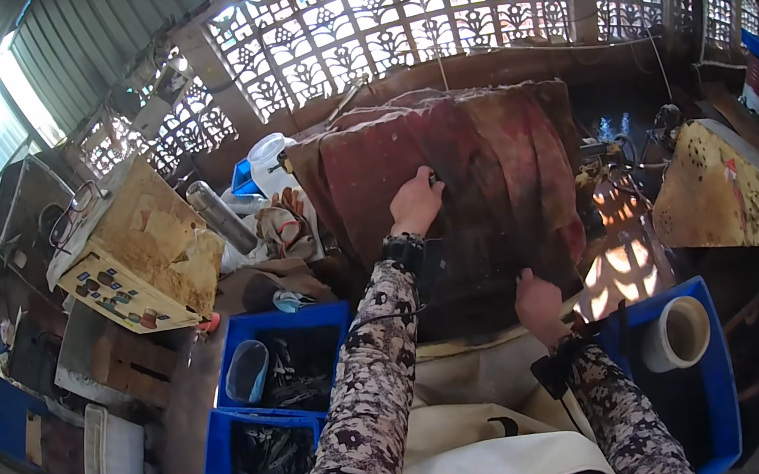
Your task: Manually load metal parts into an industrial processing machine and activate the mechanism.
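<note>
Plainly, the thing under both hands is a large dark red cloth, worn and blotched, draped over a bulky block-shaped mass straight ahead at twelve o'clock from the person's lap. It looks soft and limp, hanging in folds down the near face, so I judge it will slide and bunch rather than lift as one piece; it seems thick and possibly heavy for a cloth, and likely dusty but not fragile. A hem or a pinched fold would be the best place to take hold, since the flat face offers nothing to grip. The left hand is stretched far forward, arm nearly straight, wrist in a dark band, fingers curled onto the cloth's upper face as if pinching a fold; whether it truly grips I cannot tell. The right hand is lower and nearer, at about four o'clock from the left, knuckles up, fingers bent against the cloth's lower edge, seemingly pressing or clutching it. Blue crates of dark small parts sit at eight o'clock from the hands, and a white cup rests at three o'clock from the right hand.
</note>
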A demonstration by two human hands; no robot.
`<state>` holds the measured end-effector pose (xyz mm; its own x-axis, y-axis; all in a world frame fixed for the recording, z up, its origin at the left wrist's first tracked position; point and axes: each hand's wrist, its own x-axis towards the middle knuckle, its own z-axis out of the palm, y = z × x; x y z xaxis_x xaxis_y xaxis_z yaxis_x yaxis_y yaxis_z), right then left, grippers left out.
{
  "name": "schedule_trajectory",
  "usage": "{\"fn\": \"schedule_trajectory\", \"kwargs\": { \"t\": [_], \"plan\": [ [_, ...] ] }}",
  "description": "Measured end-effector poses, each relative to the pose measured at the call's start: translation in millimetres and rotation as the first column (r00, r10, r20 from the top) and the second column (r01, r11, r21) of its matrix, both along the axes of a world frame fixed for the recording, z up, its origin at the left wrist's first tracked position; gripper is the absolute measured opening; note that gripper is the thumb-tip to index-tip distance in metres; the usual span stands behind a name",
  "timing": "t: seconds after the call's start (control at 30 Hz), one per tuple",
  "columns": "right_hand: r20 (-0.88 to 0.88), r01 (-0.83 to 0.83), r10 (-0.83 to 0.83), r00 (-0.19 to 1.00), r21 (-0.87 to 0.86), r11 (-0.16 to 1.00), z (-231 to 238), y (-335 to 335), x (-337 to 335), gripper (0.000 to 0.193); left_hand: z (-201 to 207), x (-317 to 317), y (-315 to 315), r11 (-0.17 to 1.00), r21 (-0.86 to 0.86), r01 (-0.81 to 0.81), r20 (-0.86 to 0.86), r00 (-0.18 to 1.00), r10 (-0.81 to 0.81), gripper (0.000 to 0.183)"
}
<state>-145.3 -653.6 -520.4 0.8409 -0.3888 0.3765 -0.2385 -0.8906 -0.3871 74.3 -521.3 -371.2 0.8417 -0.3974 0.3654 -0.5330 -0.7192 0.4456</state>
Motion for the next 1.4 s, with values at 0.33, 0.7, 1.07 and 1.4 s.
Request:
{"fn": "schedule_trajectory", "kwargs": {
  "t": [0.33,0.7,1.07,1.4],
  "plan": [
    [-0.071,0.008,-0.01,0.997,-0.024,1.0,4.2,1.3,-0.2,0.015,-31.9,-32.1,66.5,0.996,-0.078,0.035,0.023,0.999,-0.033,0.04],
    [-0.163,0.022,-0.059,0.985,-0.222,0.975,-25.9,-19.7,17.0,0.028,-120.3,-135.6,359.5,0.917,-0.193,-0.349,-0.158,0.934,0.322,0.02],
    [-0.293,-0.043,0.004,0.956,-0.127,0.991,-19.4,-28.1,21.5,0.033,-210.2,-264.0,536.3,0.6,0.33,-0.729,-0.257,0.542,0.8,0.022],
    [-0.321,-0.095,0.032,0.946,-0.185,0.978,-31.7,-54.4,26.9,0.04,-282.3,-302.6,543.4,0.503,0.466,-0.728,-0.245,0.439,0.864,0.042]
  ]
}}
